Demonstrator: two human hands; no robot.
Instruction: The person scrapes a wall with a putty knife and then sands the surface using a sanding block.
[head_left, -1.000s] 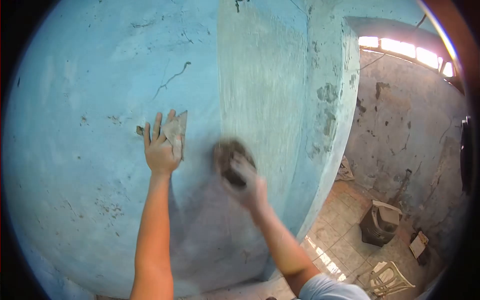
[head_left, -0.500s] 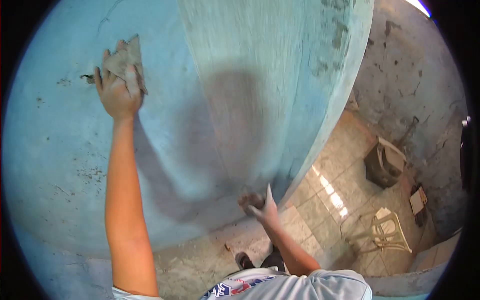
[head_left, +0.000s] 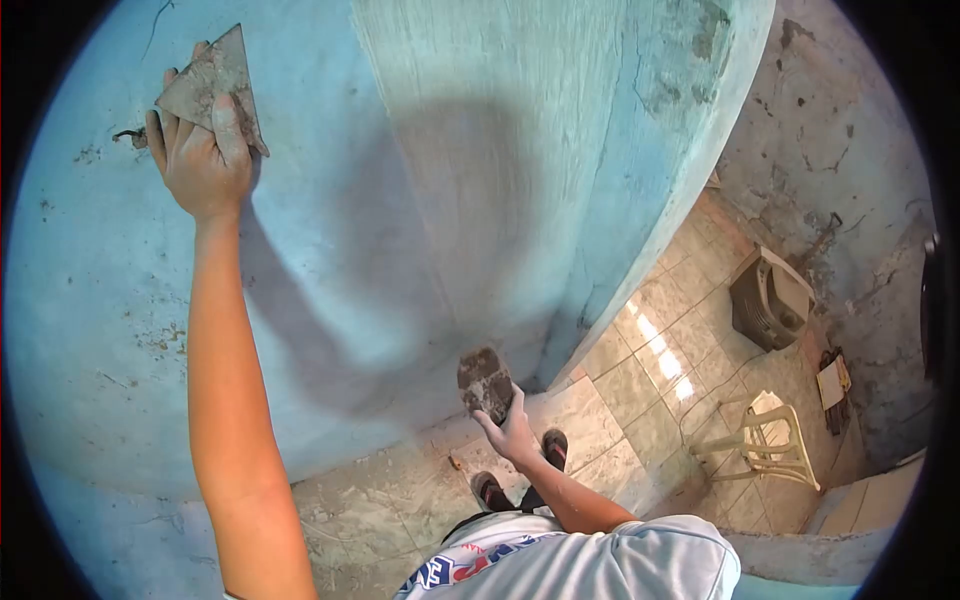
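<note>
My left hand (head_left: 208,165) is raised at the upper left, against a blue painted wall (head_left: 110,260). It grips a thin, stiff, dusty grey triangular plate (head_left: 212,82), the thumb lying across its face and the fingertips showing past its far edge. Low in front of me, my right hand (head_left: 512,430) is closed around the lower end of a dusty dark block (head_left: 484,382) with rounded corners. Pale dust coats the fingers of both hands. A whitish streaked band (head_left: 440,60) runs down the wall between them.
Beside the left hand a short dark wire (head_left: 130,134) sticks out of the wall. The wall ends at a curved edge on the right. Beyond it, an old boxy television (head_left: 770,305) and a plastic chair (head_left: 780,445) are on the tiled floor (head_left: 625,405).
In view, my left hand has shifted up and left with the plate. My right hand has turned, bringing the block's broad face into sight. The whole view has shifted slightly.
</note>
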